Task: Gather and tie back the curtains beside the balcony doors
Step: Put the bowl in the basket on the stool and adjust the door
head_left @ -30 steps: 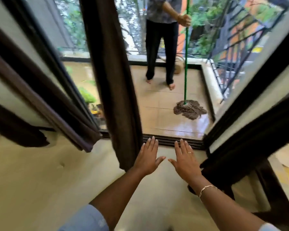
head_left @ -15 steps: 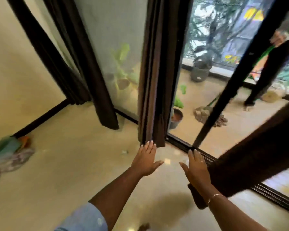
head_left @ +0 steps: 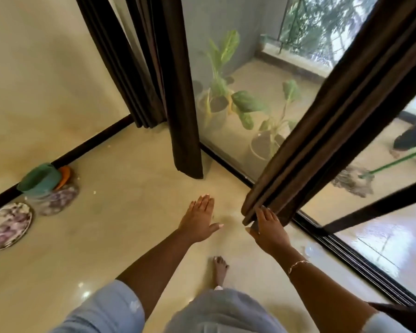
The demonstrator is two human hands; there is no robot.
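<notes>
Three dark brown curtains hang by the glass balcony doors. One bunch hangs in the wall corner. A narrow panel hangs in front of the glass, its hem just above the floor. A thicker panel slants down from the upper right. My right hand is at that panel's hem, its straight fingertips touching the fabric's lower edge. My left hand hovers flat over the floor to the left, apart from every curtain and holding nothing.
The door's black floor track runs diagonally to the right. Potted plants stand behind the glass. Outside, another person's foot and a green-handled mop show. Patterned plates and a teal bowl lie by the left wall.
The view has swung left and down toward the wall corner. My right hand has come up against the right panel's hem. My left hand stays flat and empty.
</notes>
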